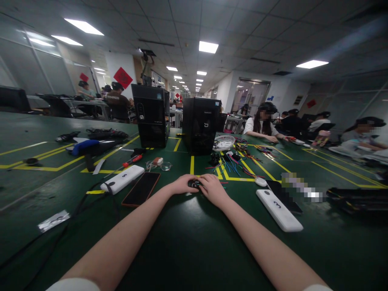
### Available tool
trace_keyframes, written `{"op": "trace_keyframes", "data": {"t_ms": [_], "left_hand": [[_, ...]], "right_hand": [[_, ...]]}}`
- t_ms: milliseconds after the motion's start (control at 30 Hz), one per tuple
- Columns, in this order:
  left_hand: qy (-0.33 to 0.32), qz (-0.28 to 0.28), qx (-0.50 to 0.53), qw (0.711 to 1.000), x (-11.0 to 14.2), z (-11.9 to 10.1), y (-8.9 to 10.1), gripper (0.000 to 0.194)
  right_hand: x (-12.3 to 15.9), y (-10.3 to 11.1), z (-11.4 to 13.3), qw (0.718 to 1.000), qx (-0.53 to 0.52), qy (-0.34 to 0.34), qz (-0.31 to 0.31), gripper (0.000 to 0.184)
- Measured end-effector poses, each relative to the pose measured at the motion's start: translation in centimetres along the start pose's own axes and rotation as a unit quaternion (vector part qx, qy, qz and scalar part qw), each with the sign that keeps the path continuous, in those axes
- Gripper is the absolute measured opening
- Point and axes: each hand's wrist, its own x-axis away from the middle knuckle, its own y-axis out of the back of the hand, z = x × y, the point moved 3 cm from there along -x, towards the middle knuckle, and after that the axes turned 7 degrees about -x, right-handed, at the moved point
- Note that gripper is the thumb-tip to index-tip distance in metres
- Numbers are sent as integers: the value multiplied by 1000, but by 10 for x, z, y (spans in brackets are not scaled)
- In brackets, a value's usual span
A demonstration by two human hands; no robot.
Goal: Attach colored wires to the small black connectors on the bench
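Note:
My left hand and my right hand meet over the green table. Between their fingertips is a small black part with a few light spots on it; its exact kind is too small to make out. Fingers of both hands are curled and closed on it, covering its sides. Just beyond my right hand lies a bundle of thin coloured wires with black pieces among them. Left of my left hand are a dark phone with an orange edge and a pair of glasses.
Two black computer towers stand beyond my hands. A white basket sits behind the wires. At left lie a red screwdriver and a white block marked 8; at right, one marked 3. A person sits across the table.

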Motion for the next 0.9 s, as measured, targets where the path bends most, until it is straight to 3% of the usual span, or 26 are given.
{"op": "trace_keyframes", "data": {"t_ms": [200, 400, 667, 900], "left_hand": [[-7, -13, 20, 1000, -3, 8, -6, 40], [4, -6, 27, 1000, -4, 6, -8, 41], [57, -16, 30, 998, -1, 1, -4, 43], [31, -24, 1, 999, -1, 0, -4, 40]], "right_hand": [[-2, -6, 20, 999, -21, 43, -15, 24], [1, -9, 24, 999, -31, -14, -25, 17], [2, -5, 30, 1000, 0, -13, -6, 28], [4, 2, 18, 997, 15, -50, -56, 25]]}}
